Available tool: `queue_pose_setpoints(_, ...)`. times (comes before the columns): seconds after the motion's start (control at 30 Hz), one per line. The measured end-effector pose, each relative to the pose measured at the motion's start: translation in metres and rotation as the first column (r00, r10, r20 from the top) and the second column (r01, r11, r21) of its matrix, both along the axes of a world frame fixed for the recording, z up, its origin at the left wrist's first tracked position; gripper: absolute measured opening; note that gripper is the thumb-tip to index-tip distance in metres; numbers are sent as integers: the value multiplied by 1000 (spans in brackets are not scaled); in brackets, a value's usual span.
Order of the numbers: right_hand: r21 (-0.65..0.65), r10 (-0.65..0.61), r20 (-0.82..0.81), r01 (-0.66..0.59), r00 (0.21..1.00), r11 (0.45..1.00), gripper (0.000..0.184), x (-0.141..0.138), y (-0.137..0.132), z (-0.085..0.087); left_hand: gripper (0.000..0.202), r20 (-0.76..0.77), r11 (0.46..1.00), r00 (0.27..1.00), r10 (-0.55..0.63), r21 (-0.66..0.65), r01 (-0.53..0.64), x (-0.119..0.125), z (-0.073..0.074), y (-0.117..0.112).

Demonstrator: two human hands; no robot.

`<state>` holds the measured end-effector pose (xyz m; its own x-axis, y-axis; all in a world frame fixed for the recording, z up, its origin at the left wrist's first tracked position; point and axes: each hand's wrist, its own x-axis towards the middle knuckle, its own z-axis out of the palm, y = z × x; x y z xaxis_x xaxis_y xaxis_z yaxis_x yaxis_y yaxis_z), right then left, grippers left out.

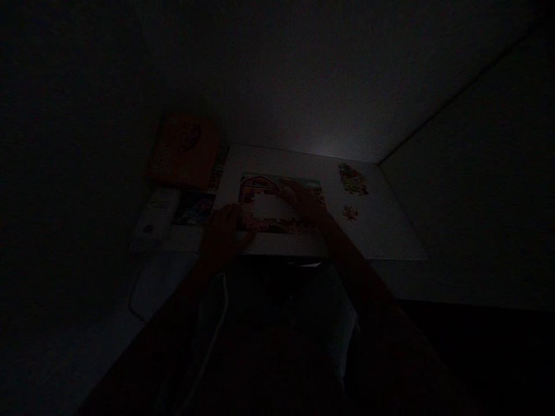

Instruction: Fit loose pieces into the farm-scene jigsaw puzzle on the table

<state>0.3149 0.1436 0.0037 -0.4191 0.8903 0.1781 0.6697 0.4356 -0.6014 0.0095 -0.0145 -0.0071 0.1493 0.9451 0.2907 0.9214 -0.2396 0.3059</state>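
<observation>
Dark clothing with a pale drawstring (217, 323) fills the near foreground, and both bare forearms reach away from it across a white board (390, 231) in very dim light. Resting at the near left corner of a partly built jigsaw puzzle (277, 199), the left hand (223, 234) lies flat with fingers loosely curled on the picture's edge; whether it grips anything cannot be told. Farther out, the right hand (303, 199) lies over the middle of the puzzle beside a bare white gap, fingers pointing left; the gloom hides whether they pinch a piece. A red barn shows in the puzzle's far half, just beyond both hands.

By the look of it, the joined cardboard is light, thin and apt to break apart if lifted, so it would best be slid flat or pressed from above, and single pieces taken by their edges.

Right of the right hand, two small heaps of loose pieces (353, 179) sit well apart from the picture. Left of the left hand lie printed sheets (195, 208), and beyond them an orange box lid (184, 150).
</observation>
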Motion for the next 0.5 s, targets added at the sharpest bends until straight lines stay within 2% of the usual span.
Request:
queue_pose_setpoints(0.07,50,-149,-160,159,976,986,83,37,10,0,80,-1,1000,1000,-12,16,12,-1,-1,1)
queue_pose_setpoints(0.13,110,-238,-254,272,938,956,83,81,20,-1,81,1,1000,1000,-16,27,16,-1,-1,1)
queue_pose_setpoints(0.27,126,-389,-386,466,836,876,69,173,30,-7,78,-4,1000,1000,0,18,0,-1,1,1)
queue_pose_setpoints(0.33,104,-482,-439,576,758,811,62,212,33,-10,79,-8,1000,1000,9,22,-9,-1,2,2)
queue_pose_setpoints(0.43,60,-646,-426,732,634,679,53,251,38,-14,80,-23,1000,1000,8,30,-7,-3,1,5)
queue_pose_setpoints(0.5,18,-724,-343,775,598,632,49,261,42,-17,82,-41,1000,999,4,27,-3,-6,0,8)
